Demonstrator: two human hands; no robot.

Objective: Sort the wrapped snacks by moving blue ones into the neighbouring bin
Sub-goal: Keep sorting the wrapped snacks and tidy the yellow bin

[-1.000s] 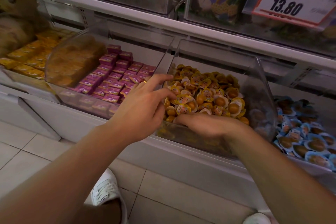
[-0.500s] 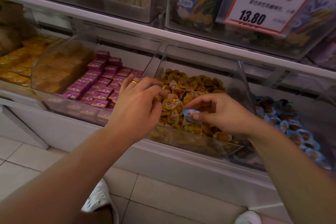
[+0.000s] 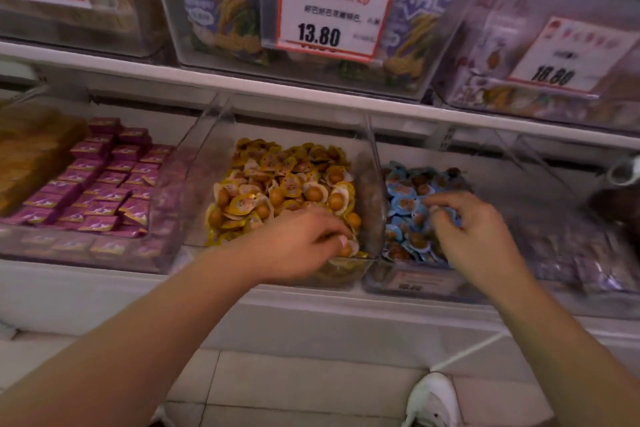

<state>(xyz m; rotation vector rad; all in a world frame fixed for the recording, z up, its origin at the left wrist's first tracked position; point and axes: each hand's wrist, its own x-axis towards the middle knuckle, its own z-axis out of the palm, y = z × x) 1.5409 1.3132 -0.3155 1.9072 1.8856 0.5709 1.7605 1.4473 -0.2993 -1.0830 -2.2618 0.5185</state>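
Head view, left hand [image 3: 298, 246] in yellow bin [image 3: 372, 204], right hand [image 3: 474, 236] over blue snacks [image 3: 405, 204] (uncountable)

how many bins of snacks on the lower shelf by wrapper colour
orange bin: 1
purple bin: 1
yellow bin: 1
blue bin: 1
pale purple bin at far right, blurred: 1
total: 5
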